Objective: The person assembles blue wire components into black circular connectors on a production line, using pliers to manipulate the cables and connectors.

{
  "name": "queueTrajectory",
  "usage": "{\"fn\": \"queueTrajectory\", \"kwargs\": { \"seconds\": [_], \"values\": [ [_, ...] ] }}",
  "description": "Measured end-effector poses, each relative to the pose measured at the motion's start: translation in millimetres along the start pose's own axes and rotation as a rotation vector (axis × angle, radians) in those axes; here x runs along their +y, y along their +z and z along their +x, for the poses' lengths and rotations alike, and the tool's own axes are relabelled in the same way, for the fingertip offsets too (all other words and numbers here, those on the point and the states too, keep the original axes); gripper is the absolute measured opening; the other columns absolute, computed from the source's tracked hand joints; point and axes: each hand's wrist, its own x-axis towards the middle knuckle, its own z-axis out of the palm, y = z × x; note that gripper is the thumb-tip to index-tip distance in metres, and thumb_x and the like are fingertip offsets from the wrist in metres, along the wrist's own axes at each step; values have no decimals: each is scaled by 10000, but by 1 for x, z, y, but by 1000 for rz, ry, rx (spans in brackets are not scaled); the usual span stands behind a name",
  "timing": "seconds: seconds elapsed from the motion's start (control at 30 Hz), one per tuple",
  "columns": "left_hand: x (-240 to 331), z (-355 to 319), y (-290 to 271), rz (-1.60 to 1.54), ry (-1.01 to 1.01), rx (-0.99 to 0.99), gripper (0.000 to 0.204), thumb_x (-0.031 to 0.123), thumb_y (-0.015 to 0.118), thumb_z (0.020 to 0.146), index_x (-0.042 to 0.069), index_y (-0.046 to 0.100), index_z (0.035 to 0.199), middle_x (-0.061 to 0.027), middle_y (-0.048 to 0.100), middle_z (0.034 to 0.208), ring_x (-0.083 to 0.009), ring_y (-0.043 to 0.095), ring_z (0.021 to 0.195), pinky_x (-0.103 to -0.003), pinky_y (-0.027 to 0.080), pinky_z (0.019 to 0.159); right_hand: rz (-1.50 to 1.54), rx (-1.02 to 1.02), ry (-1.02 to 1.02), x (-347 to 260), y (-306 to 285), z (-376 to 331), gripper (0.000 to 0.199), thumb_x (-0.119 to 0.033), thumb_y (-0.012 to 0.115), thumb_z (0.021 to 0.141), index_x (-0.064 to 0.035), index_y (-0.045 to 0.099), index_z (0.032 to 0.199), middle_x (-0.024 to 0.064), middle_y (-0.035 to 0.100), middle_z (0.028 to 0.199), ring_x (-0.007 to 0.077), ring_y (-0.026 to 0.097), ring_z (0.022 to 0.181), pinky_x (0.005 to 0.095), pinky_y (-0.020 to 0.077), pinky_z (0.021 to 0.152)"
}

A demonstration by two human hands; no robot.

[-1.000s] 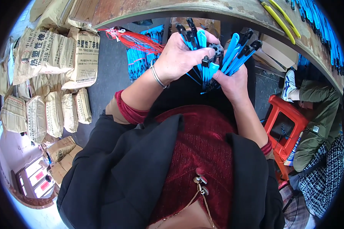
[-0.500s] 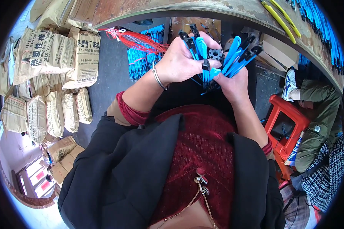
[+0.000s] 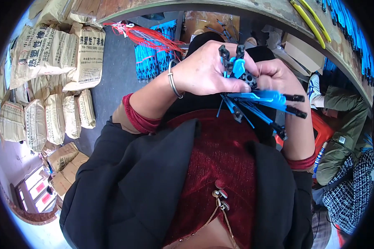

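Observation:
My left hand (image 3: 205, 70) is closed around a bunch of blue plastic strips (image 3: 257, 98) with black end pieces. Its thumb presses beside a small round black hub (image 3: 248, 79) with notches, held among the strips. Some strips fan out to the right, below my right hand; a few shorter ends stick up between my left fingers. Just right of the hub, my right hand (image 3: 280, 75) has its fingers curled in a pinch. A very thin strand, perhaps wire, rises from near those fingertips. What lies inside the pinch is hidden, and the fingers are slightly blurred.
Beyond my hands runs a wooden table edge (image 3: 237, 16), with yellow curved handles (image 3: 310, 23) and more blue strips (image 3: 349, 37) on it. Left are red strands (image 3: 156, 38), blue bundles (image 3: 147, 64) and paper sacks (image 3: 50, 56). A red stool (image 3: 323, 126) and another person's leg (image 3: 347, 108) are right.
My right hand has let go of the strips and moved up and right into a pinch beside the hub. Strips that pointed up now spread rightward and down. My left hand has shifted right.

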Motion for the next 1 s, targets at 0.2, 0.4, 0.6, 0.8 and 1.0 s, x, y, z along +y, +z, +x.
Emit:
{"fn": "queueTrajectory", "kwargs": {
  "seconds": [0.2, 0.4, 0.6, 0.8, 1.0],
  "values": [
    [4, 0, -1, 25, -63, 52, 226, 96, 728, 668, 35, 656, 874, -42, 632, 781, -114, 591, 729, -251, 472, 695, -168, 96, -161, -1, 15, -2, 149, -57, 717, 698, -21, 594, 773, -13, 571, 681, 40, 519, 633, 192, 409, 551],
    [0, -4, -5, 40, -34, 25, 219, 82, 716, 679, 34, 655, 883, -45, 635, 793, -115, 593, 734, -253, 474, 705, -70, 332, -318, 13, 34, -5, 171, 14, 723, 666, -21, 587, 763, -15, 580, 717, 38, 530, 650, 188, 427, 563],
    [-1, -4, -2, -101, -66, 67, 314, 42, 729, 675, -15, 618, 963, -98, 635, 855, -188, 615, 791, -289, 491, 706, -12, 395, -202, 16, 34, -4, 257, 33, 739, 611, -9, 565, 796, 10, 595, 767, 70, 553, 703, 211, 441, 628],
    [-7, -4, -3, -194, -87, 5, 291, 48, 726, 677, 1, 636, 949, -92, 657, 887, -165, 625, 829, -285, 496, 751, 17, 317, -89, 10, 22, 1, 257, 0, 784, 582, -9, 571, 724, 7, 590, 682, 54, 544, 623, 200, 439, 548],
    [-16, 12, -12, -19, 141, -237, 355, 41, 762, 638, -25, 629, 961, -117, 653, 888, -217, 628, 850, -320, 497, 764, -146, 92, -13, -1, 1, 16, 314, -42, 812, 520, -15, 563, 709, 13, 584, 644, 64, 547, 614, 210, 440, 552]
  ]
}}
